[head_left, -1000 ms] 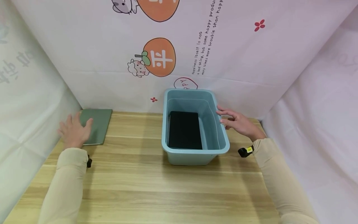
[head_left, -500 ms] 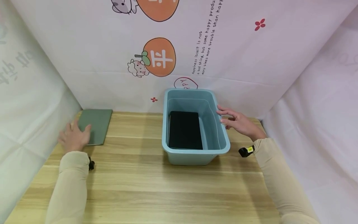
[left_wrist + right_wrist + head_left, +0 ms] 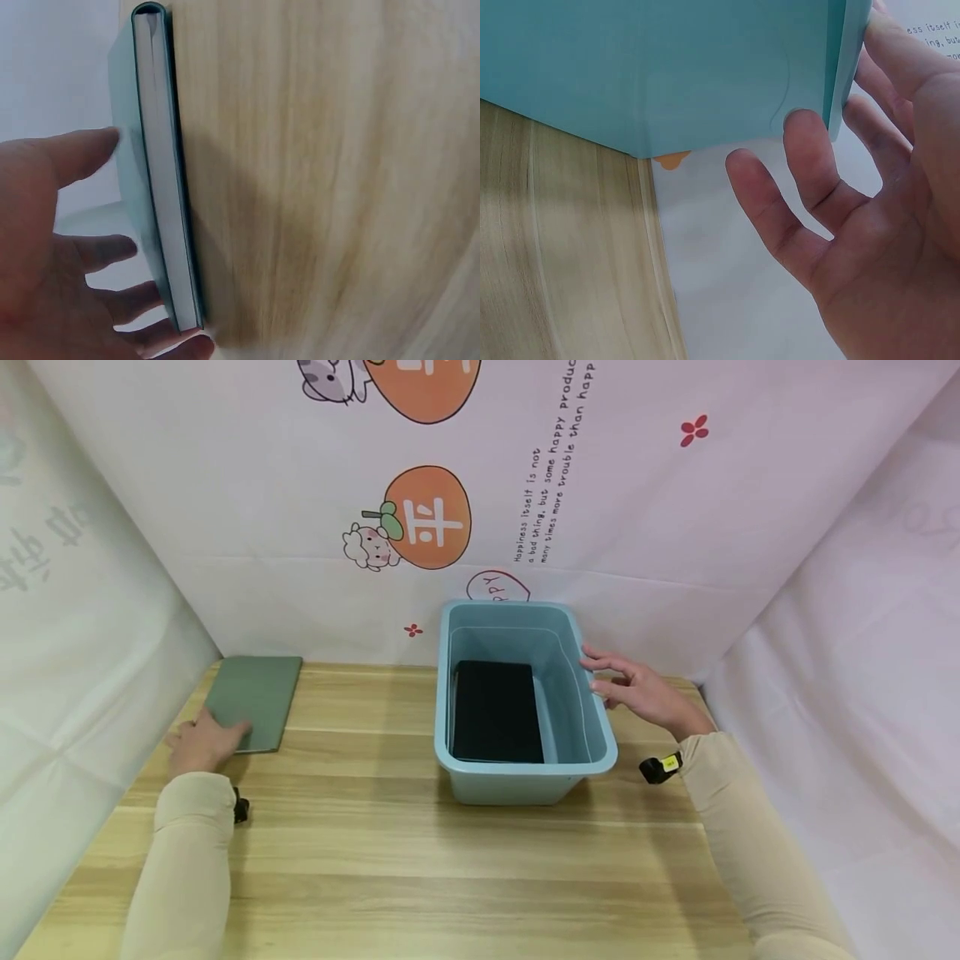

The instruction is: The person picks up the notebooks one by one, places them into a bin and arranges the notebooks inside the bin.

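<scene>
A green hardcover book [image 3: 258, 697] lies on the table at the far left. My left hand [image 3: 204, 743] is at its near left part; in the left wrist view the thumb [image 3: 86, 154] and loosely bent fingers [image 3: 139, 300] lie along the cover, the lowest ones by the corner. At centre right stands a light blue plastic bin [image 3: 525, 768]. My right hand [image 3: 641, 693] holds its right rim, some fingers [image 3: 806, 142] on the outer side below the lip in the right wrist view. A black flat rectangular object [image 3: 497, 710] sits inside the bin.
The wooden tabletop [image 3: 337, 860] runs up to a white printed cloth [image 3: 637, 510] at the back. White cloth also hangs at the left [image 3: 67, 677] and right sides. The bin stands close to the back cloth.
My left hand has come down and nearer to me over the book, its fingers drawing in from a wide spread. My right hand and the bin have stayed put.
</scene>
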`<state>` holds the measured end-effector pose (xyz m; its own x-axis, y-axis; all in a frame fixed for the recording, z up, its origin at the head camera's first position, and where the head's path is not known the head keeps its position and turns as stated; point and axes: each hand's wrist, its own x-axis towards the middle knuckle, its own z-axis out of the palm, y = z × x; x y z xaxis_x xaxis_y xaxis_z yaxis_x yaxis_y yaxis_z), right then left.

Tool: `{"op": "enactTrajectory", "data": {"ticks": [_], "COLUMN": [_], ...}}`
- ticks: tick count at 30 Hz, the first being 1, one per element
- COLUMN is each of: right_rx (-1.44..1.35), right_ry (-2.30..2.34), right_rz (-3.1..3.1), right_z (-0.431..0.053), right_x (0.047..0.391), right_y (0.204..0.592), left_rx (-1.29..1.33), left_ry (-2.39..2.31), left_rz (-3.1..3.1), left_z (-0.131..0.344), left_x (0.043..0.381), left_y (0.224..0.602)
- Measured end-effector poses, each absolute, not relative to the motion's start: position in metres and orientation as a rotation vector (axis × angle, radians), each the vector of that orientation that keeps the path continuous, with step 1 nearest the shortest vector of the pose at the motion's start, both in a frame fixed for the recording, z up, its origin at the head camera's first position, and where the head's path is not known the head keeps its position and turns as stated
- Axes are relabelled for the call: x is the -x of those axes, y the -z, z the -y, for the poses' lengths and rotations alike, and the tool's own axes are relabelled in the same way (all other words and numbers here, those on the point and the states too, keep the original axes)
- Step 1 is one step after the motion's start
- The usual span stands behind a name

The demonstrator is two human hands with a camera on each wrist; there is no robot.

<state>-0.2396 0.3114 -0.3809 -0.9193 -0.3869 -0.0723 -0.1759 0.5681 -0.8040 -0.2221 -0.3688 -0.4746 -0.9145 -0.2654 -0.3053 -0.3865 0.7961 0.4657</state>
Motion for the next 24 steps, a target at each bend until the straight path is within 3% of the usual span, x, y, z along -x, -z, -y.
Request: {"op": "enactTrajectory", "data": {"ticks": [24], "right_rx": [0.455], "right_ry": [1.278], "right_rz": [-2.564], "right_z": [-0.311], "right_x": [0.24], "right_y": [0.382], "left_rx": [0.536], "left_ry": [-0.606], "left_rz": [-2.809], "left_z": [0.379], "left_x": [0.225], "left_y": [0.462]}}
